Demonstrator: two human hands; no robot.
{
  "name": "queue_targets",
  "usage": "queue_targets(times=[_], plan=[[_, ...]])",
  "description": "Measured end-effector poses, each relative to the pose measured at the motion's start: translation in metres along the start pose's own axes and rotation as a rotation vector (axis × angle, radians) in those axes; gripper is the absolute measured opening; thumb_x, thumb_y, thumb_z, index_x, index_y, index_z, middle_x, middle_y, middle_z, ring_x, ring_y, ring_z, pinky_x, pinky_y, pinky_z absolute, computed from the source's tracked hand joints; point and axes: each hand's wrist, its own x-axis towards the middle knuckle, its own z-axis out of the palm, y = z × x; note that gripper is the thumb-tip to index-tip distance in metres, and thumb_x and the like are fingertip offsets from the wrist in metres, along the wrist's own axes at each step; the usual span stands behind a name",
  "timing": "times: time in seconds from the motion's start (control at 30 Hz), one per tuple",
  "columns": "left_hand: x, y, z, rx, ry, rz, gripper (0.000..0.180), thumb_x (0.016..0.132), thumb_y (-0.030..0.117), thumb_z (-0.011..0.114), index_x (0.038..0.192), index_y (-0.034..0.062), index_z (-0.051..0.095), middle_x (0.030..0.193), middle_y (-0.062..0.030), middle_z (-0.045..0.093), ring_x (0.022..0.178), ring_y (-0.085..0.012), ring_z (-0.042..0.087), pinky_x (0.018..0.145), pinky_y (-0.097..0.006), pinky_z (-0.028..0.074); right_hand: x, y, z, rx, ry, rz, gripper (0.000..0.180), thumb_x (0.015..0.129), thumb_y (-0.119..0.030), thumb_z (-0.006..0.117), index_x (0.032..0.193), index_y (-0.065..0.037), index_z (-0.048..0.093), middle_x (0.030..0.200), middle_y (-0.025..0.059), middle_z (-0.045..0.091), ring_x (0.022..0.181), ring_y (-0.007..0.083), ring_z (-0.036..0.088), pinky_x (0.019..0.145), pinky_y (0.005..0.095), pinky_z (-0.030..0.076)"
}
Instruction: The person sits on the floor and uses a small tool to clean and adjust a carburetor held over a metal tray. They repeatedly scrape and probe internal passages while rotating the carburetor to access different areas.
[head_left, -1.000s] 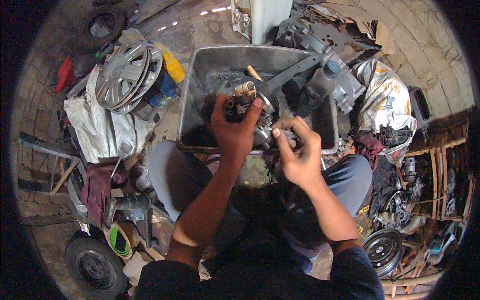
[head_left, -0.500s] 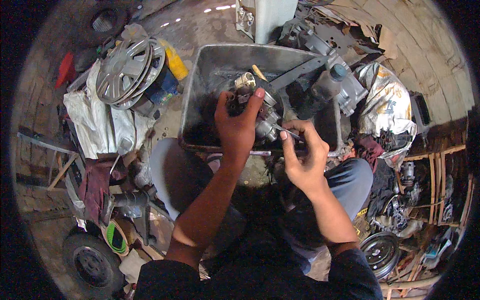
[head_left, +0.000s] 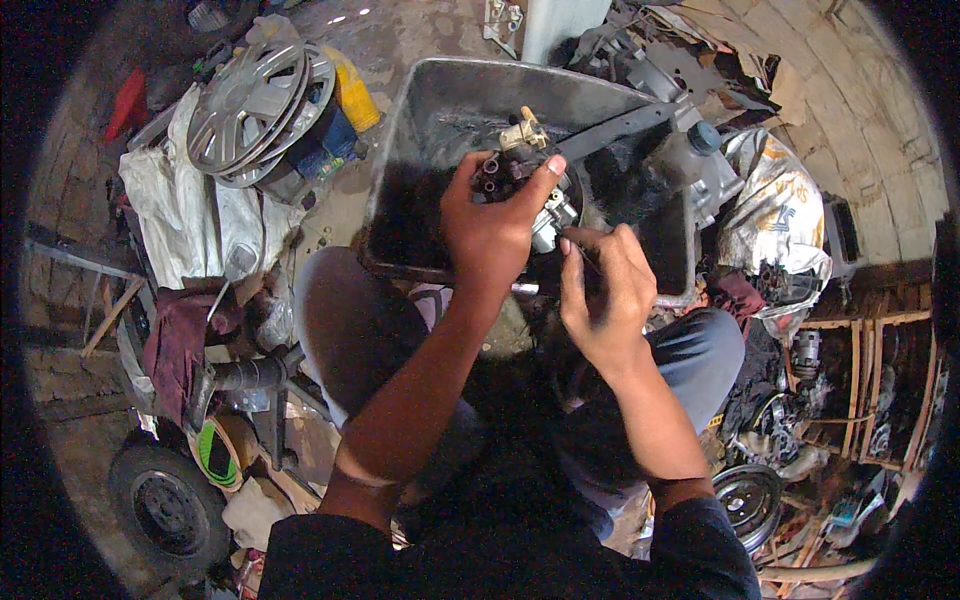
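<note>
Clearly | printed sack [head_left: 783, 205] | left hand [head_left: 490, 235] gripping metal part [head_left: 507, 173] over tub [head_left: 455, 95], near edge | right hand [head_left: 612, 290], fingers pinching thin piece [head_left: 588, 256]

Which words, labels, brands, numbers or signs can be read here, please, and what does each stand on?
White sack: printed orange lettering and a blue emblem, not copied here.
Blue container beside the wheel covers: pale marks, too blurred to read.
Metal part in the left hand: no readable text visible.

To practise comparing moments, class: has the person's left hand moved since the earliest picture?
Yes: judged against the dark tray, the left hand appears slightly nearer the tray's far rim.
</note>
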Motion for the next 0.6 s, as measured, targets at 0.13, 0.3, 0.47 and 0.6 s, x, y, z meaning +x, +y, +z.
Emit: queue_targets(times=[0.13, 0.3, 0.47, 0.6], plan=[[-0.002, -0.004, 0.0, -0.006, 0.03, 0.11, 0.028, 0.081, 0.017, 0.089, 0.09, 0.0032, 0.067, 0.081, -0.001, 0.07, 0.068, -0.0055, 0.061, 0.061, -0.026, 0.049, 0.002, 0.004, 0.001, -0.013, 0.017, 0.017, 0.019, 0.08, 0.007, 0.073, 0.097, 0.002, 0.068, 0.083, 0.0158, 0.067, 0.067, 0.0309, 0.06, 0.06, 0.0402, 0.048], [0.008, -0.022, -0.01, 0.471, 0.022, 0.549, 0.032, 0.079, 0.021, 0.09, 0.088, 0.0031, 0.066, 0.078, -0.0014, 0.069, 0.066, -0.0058, 0.06, 0.06, -0.027, 0.049, -0.001, 0.001, 0.004, 0.02, 0.027, -0.018, 0.017, 0.08, 0.008, 0.072, 0.095, 0.002, 0.068, 0.086, 0.0159, 0.069, 0.066, 0.03, 0.059, 0.058, 0.0397, 0.047], [0.002, -0.003, 0.002, 0.068, 0.052, -0.029, 0.032, 0.079, 0.021, 0.09, 0.088, 0.0033, 0.066, 0.077, -0.0012, 0.069, 0.065, -0.0059, 0.059, 0.06, -0.027, 0.049, -0.007, 0.002, 0.005, 0.042, -0.012, -0.002, 0.017, 0.08, 0.006, 0.073, 0.096, 0.003, 0.07, 0.083, 0.0152, 0.069, 0.066, 0.03, 0.06, 0.059, 0.0389, 0.047], [0.001, 0.0, -0.001, 0.116, 0.047, 0.016, 0.031, 0.08, 0.021, 0.09, 0.089, 0.0029, 0.066, 0.078, -0.0007, 0.069, 0.066, -0.0056, 0.059, 0.06, -0.026, 0.048, 0.002, 0.018, -0.01, -0.075, 0.123, 0.066, 0.015, 0.082, 0.006, 0.073, 0.097, 0.003, 0.07, 0.083, 0.0164, 0.068, 0.071, 0.0323, 0.064, 0.065, 0.039, 0.05]])
